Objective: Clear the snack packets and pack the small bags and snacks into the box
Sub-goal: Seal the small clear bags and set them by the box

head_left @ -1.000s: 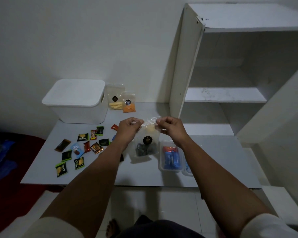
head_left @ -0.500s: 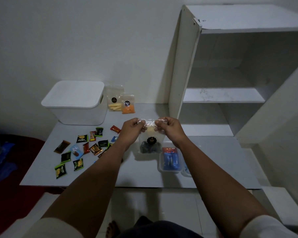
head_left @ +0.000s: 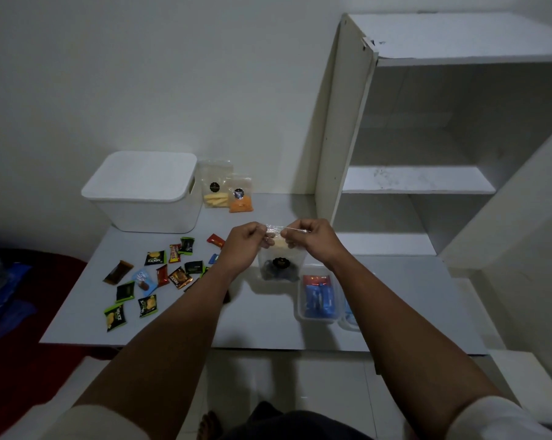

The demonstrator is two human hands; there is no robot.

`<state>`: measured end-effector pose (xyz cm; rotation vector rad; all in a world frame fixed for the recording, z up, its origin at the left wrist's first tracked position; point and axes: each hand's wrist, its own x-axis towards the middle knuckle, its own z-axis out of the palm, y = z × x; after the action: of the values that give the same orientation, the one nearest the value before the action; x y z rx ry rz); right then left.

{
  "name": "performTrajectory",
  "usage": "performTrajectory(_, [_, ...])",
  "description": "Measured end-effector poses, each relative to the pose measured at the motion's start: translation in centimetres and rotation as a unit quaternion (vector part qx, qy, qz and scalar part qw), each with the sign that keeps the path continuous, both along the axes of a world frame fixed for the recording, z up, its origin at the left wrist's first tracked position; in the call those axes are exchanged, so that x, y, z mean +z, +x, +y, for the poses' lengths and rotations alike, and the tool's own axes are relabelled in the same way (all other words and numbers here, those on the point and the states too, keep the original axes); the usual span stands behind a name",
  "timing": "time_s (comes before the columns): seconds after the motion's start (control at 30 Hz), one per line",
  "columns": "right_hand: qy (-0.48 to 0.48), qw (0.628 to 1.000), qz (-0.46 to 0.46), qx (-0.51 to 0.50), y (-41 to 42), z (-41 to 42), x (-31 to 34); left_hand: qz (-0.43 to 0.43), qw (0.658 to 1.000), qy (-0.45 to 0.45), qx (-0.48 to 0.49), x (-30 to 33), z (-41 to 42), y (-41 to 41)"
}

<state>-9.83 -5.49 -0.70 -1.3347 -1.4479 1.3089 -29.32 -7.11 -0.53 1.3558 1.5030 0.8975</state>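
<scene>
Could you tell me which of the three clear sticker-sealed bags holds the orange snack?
The small clear bag standing rightmost against the wall, beside the taller bag of pale yellow sticks; the held bag has dark contents.

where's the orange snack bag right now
Head view: the orange bag stands at the table's back edge against the wall, just right of the yellow bag, which is beside the white box.

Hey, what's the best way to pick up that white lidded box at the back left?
Probably with both hands, one on each short side of the white box, coming in under the overhanging lid rim. A cut-out handle shows on its right end, and the walls taper downward, so fingers would slip lower.
</scene>
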Motion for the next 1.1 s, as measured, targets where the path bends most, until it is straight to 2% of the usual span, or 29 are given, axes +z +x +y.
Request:
performTrajectory(0.13, [0.018, 0.998, -0.03, 0.043, -1.2, -0.1, 0.1, 0.055, 0.997, 0.016, -0.053, -0.2, -0.3, -0.4])
performTrajectory(0.27, [0.02, 0.998, -0.041, 0.054, -2.8, 0.0, -0.2, 0.045, 0.997, 0.012, -0.054, -0.7, -0.4, -1.2])
performTrajectory(0.43, [0.005, 0.998, -0.053, 0.03, -3.4, -0.2, -0.6, 0.043, 0.997, 0.032, -0.046, -0.3, 0.3, -2.8])
performTrajectory(0.57, [0.024, 0.998, -0.06, 0.007, -4.1, -0.5, -0.2, 0.087, 0.994, 0.052, -0.051, 0.4, 0.7, -3.4])
performTrajectory(0.8, [0.003, 0.999, -0.025, -0.026, -5.6, -0.7, 0.7, 0.05, 0.996, 0.052, -0.044, 0.6, 2.3, -6.6])
performTrajectory(0.9, [0.024, 0.998, -0.032, -0.046, -7.3, -1.0, 0.3, 0.067, 0.995, 0.073, -0.009, 0.0, 2.2, -7.6])
performTrajectory(0.97, [0.025, 0.997, -0.055, -0.049, -8.6, -1.2, 0.1, 0.089, 0.99, 0.09, 0.059, 0.1, 1.8, -8.5])
performTrajectory(1.03, [0.034, 0.994, -0.076, -0.065, -9.9, -1.6, 0.0, 0.072, 0.99, 0.065, 0.106, 0.4, 1.3, -9.2])
performTrajectory(1.1, [0.056, 0.991, -0.087, -0.082, -11.3, -2.0, 0.0, 0.042, 0.996, 0.002, 0.078, 0.9, 0.9, -9.4])
